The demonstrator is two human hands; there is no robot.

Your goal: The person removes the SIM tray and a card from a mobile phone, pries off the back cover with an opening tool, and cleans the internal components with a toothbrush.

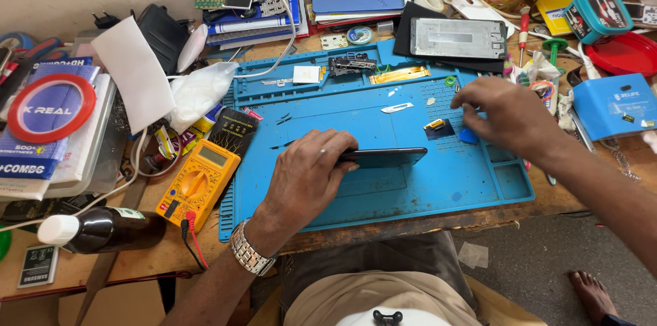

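Note:
My left hand (308,172) grips a dark phone (390,157) by its left end and holds it on edge over the blue work mat (438,182). A metal watch sits on that wrist. My right hand (510,115) reaches over the mat's right side, fingers curled down beside a small blue pick (468,135) and a small dark part with a yellow piece (436,125). Whether its fingers pinch anything is hidden. A white sliver (397,107) lies on the mat farther back.
A yellow multimeter (198,181) with red and black leads lies left of the mat. A dark bottle (102,229) lies at the front left. Books, phone parts, a metal phone frame (457,38), cables and a blue box (614,105) crowd the back and right.

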